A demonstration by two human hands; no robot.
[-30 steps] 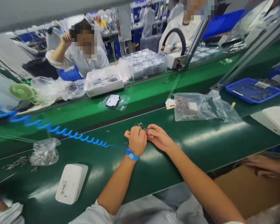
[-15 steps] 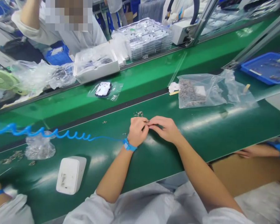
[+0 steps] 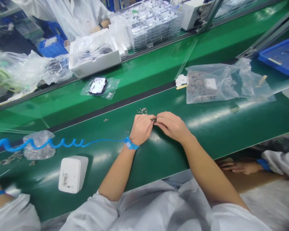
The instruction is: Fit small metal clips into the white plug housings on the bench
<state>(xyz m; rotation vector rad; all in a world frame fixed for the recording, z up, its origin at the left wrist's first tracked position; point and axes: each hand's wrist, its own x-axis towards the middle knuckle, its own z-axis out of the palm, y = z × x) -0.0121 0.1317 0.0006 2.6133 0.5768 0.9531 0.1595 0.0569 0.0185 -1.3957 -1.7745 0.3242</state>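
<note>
My left hand (image 3: 141, 129) and my right hand (image 3: 171, 125) meet over the green work surface, fingertips pinched together. Between them shows a small metal part (image 3: 154, 120), mostly covered by the fingers and too small to name; both hands appear to grip it. Just beyond my left hand lies a loose pile of small metal parts (image 3: 142, 111), with a few more metal bits (image 3: 106, 120) farther left. Around my left wrist is a blue wrist strap (image 3: 131, 144), its coiled blue cord (image 3: 62, 143) running off to the left.
A white box-shaped device (image 3: 72, 174) stands at left, near a clear plastic bag (image 3: 39, 146). A bag of small parts (image 3: 201, 86) lies at right, before a blue tray (image 3: 279, 61). A bagged white-and-black unit (image 3: 98, 86) lies beyond. Co-workers' arms are at both sides; one hand (image 3: 240, 166) rests at right.
The view has tilted down slightly, shifting the scene. My hands stay pinched together over the same spot. At right, the co-worker's hand has moved left, nearer my right arm.
</note>
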